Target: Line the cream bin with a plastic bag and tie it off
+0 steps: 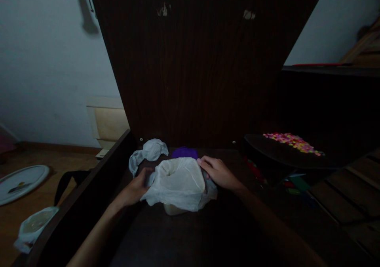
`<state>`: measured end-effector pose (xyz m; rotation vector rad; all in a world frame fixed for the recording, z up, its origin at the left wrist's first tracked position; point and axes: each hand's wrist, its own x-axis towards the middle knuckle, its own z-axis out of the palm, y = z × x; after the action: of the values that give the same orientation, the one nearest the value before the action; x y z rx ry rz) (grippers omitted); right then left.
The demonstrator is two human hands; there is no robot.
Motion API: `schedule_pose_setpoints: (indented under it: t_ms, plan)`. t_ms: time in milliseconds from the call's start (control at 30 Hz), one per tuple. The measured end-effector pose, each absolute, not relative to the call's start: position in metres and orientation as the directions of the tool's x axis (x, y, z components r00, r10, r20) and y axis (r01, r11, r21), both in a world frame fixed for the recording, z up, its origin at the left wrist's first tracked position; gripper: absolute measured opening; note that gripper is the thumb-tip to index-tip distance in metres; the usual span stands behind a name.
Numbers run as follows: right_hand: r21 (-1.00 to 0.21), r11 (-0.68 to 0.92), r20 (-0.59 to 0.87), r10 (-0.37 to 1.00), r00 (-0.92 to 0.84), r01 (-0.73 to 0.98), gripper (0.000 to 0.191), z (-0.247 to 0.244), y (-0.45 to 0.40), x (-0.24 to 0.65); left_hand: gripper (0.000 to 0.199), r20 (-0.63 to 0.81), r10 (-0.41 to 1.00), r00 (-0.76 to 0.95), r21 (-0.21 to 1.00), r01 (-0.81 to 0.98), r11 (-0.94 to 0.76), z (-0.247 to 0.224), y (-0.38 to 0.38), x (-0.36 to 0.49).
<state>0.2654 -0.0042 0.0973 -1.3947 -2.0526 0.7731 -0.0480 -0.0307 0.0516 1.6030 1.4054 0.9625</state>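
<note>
A white plastic bag (pixel 181 197) lines a small, pale, rounded-square bin (pixel 175 209), and its edge is folded down over the rim. The bin's mouth is open, and its lower front shows under the bag. At its left side is my left hand (pixel 135 189), closed on the bag's overhang, its fingertips partly hidden. My right hand (pixel 219 172) grips the bag at the right rim, fingers bent over the edge. Behind the bin lie a crumpled white plastic bag (pixel 154 149) and a purple item (pixel 184 152) that is partly covered.
A tall dark wood panel (pixel 190 69) rises behind the work surface, with a raised side board (pixel 89 187) at left. Small colourful pieces (pixel 292 142) lie on a curved shelf (pixel 267 156) at right. On the floor are a white round lid-like object (pixel 23 182) and a bag-lined container (pixel 37 223).
</note>
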Motion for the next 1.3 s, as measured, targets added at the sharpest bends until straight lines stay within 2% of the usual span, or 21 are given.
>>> schedule_pose_setpoints:
  t_ms: [100,167,267,367,533,667,767,867,1000,1133,1233,1300]
  plan:
    - [-0.71,0.326,0.163,0.939,-0.304,0.624,0.039,0.102,-0.022,0.273,0.06,0.181,0.983,-0.042,0.828,0.545,-0.129,0.063,-0.044,-0.057]
    - [-0.696,0.341,0.135,0.927,-0.351,0.632,0.04,0.104,-0.035,0.277,0.053,0.313,0.946,-0.083,0.765,0.613,-0.2,0.076,-0.057,-0.057]
    - [-0.655,0.399,0.131,0.897,-0.423,0.642,0.044,0.102,-0.052,0.282,0.04,0.403,0.897,0.183,0.711,0.555,-0.432,0.088,-0.079,-0.05]
    - [-0.617,0.475,0.219,0.869,-0.444,0.627,0.044,0.096,-0.062,0.283,0.044,0.497,0.804,0.328,0.584,0.559,-0.589,0.085,-0.095,-0.039]
    - [-0.624,0.574,0.327,0.808,-0.49,0.53,0.041,0.085,-0.074,0.283,0.042,0.686,0.631,0.362,0.349,0.598,-0.722,0.065,-0.103,-0.022]
    - [-0.517,0.653,0.379,0.754,-0.536,0.553,0.038,0.066,-0.081,0.284,0.05,0.791,0.515,0.33,0.249,0.596,-0.764,0.055,-0.11,-0.017]
    - [-0.398,0.648,0.326,0.761,-0.56,0.649,0.034,0.045,-0.078,0.283,0.054,0.825,0.463,0.325,0.19,0.612,-0.768,0.044,-0.119,-0.017]
    - [-0.339,0.604,0.233,0.797,-0.558,0.721,0.028,0.026,-0.072,0.278,0.053,0.834,0.441,0.333,0.146,0.638,-0.756,0.026,-0.126,-0.02]
    - [-0.336,0.569,0.2,0.822,-0.534,0.75,0.022,0.006,-0.066,0.27,0.051,0.819,0.475,0.322,0.148,0.681,-0.717,0.003,-0.125,-0.023]
    - [-0.355,0.543,0.192,0.839,-0.509,0.761,0.019,0.0,-0.063,0.271,0.039,0.769,0.516,0.378,0.155,0.673,-0.723,-0.004,-0.12,-0.023]
    - [-0.381,0.548,0.214,0.836,-0.505,0.745,0.013,0.015,-0.059,0.28,0.032,0.721,0.556,0.414,0.171,0.671,-0.722,0.003,-0.12,-0.026]
    - [-0.399,0.554,0.25,0.833,-0.494,0.731,0.024,0.037,-0.056,0.287,0.032,0.691,0.585,0.424,0.2,0.666,-0.719,0.009,-0.12,-0.03]
